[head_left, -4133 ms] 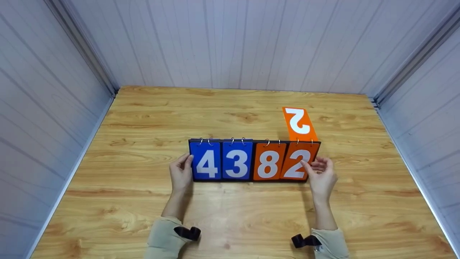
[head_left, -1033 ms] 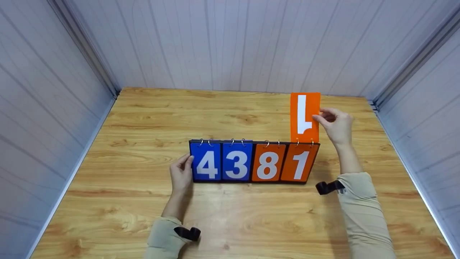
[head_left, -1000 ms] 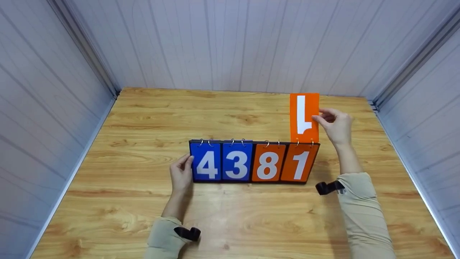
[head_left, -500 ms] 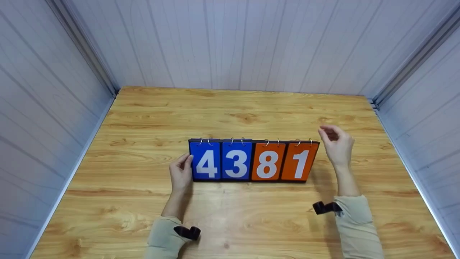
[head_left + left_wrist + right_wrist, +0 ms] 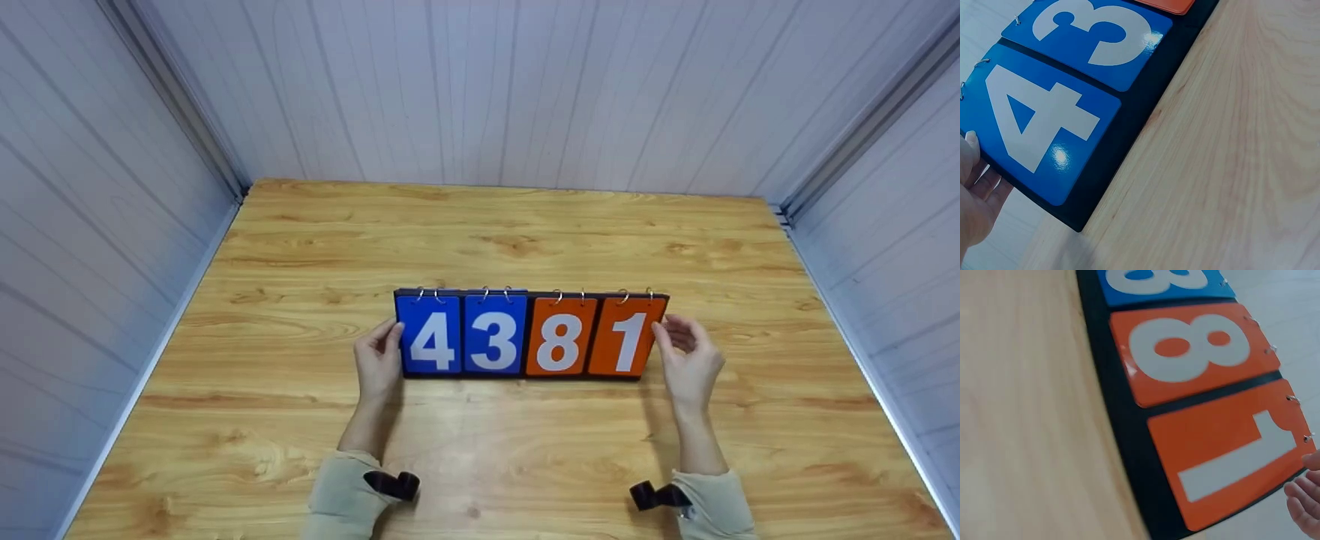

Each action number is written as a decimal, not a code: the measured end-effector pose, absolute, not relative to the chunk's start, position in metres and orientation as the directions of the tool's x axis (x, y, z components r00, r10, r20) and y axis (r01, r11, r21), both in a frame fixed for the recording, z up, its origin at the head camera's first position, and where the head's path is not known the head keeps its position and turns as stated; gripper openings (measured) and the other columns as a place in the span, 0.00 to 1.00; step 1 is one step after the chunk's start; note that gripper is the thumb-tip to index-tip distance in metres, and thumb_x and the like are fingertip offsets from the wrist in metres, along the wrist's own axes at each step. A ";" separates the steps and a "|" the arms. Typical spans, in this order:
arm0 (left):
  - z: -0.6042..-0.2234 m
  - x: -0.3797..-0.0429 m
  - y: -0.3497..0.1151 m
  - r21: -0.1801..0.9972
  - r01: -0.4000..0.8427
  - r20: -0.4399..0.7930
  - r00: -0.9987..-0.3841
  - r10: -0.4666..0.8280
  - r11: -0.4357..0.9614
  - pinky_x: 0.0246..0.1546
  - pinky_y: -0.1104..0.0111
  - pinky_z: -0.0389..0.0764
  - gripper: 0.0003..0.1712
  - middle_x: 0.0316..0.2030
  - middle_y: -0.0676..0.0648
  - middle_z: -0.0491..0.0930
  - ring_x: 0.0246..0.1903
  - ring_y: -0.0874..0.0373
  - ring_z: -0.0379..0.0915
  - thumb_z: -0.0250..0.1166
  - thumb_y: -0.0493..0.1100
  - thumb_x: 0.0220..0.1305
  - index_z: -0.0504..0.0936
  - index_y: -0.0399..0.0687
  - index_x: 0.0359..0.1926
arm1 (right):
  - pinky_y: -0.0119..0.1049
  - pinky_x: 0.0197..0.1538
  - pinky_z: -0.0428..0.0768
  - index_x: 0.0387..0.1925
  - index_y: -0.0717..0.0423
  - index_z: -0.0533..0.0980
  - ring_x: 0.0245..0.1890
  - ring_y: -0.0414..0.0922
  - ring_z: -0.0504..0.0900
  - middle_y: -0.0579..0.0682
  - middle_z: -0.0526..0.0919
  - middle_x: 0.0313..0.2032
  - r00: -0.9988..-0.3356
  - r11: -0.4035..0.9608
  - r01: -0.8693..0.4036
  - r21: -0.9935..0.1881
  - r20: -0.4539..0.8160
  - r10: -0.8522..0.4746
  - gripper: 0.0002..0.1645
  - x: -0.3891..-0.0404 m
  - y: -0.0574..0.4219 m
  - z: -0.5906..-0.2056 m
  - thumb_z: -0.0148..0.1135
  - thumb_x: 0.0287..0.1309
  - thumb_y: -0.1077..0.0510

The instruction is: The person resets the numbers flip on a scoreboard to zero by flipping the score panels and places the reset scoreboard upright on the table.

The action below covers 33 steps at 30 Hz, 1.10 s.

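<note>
A flip scoreboard (image 5: pixel 525 337) stands tilted on the table. From left to right it shows a blue 4 (image 5: pixel 430 334), a blue 3 (image 5: pixel 495 334), an orange 8 (image 5: pixel 561 336) and an orange 1 (image 5: pixel 626 334). My left hand (image 5: pixel 378 360) grips its left edge, the thumb in front and fingers behind; the left wrist view shows the thumb beside the 4 card. At the right edge is my right hand (image 5: pixel 691 367), its thumb by the 1 card and its fingers loosely bent, apart from the thumb. Whether those fingertips touch the board, I cannot tell.
Metal rings (image 5: pixel 622 295) bind the cards along the board's top edge. The wood-grain table (image 5: pixel 517 457) runs back to a pale panelled wall (image 5: pixel 480 90), with walls on both sides. Each wrist wears a dark camera strap.
The right hand turned the orange 2 card over to the back, leaving 1 in front, then let go and came down beside the right edge. The left hand stayed in place.
</note>
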<state>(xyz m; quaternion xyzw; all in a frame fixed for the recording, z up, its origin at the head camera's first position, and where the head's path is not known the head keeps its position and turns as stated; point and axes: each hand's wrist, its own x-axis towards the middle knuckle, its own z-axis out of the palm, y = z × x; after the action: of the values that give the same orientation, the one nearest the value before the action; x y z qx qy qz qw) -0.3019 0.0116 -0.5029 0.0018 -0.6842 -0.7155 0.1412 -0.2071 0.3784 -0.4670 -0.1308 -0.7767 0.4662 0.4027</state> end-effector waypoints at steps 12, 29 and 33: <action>-0.478 -0.288 0.014 0.973 0.230 0.229 -0.955 -0.186 0.017 0.34 0.75 0.76 0.08 0.33 0.30 0.78 0.30 0.63 0.74 0.56 0.25 0.56 0.78 0.21 0.36 | 0.24 0.31 0.76 0.37 0.70 0.74 0.30 0.50 0.77 0.59 0.79 0.30 -0.619 0.487 -0.051 -0.872 0.410 0.670 0.25 -0.198 0.357 -0.490 0.73 0.36 0.61; -0.476 -0.287 0.015 0.981 0.192 0.187 -0.961 -0.202 -0.006 0.36 0.75 0.75 0.09 0.34 0.30 0.78 0.31 0.64 0.74 0.56 0.26 0.56 0.77 0.22 0.37 | 0.20 0.24 0.67 0.25 0.65 0.74 0.22 0.41 0.71 0.54 0.77 0.23 -0.559 0.593 0.088 -0.801 0.453 0.695 0.24 -0.204 0.361 -0.503 0.76 0.29 0.54; -0.480 -0.290 0.015 0.983 0.175 0.162 -0.966 -0.201 -0.049 0.36 0.73 0.76 0.09 0.33 0.31 0.78 0.30 0.63 0.74 0.56 0.26 0.56 0.77 0.21 0.37 | 0.20 0.22 0.65 0.21 0.65 0.72 0.19 0.38 0.70 0.54 0.76 0.19 -0.536 0.621 0.096 -0.778 0.485 0.691 0.23 -0.200 0.358 -0.501 0.76 0.29 0.55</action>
<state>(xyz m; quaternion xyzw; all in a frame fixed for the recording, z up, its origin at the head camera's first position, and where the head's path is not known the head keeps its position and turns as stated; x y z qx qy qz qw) -0.2902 0.0148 -0.4801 0.0095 -0.6774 -0.7240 0.1296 -0.2004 0.3582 -0.5009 -0.2461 -0.7994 0.3594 0.4138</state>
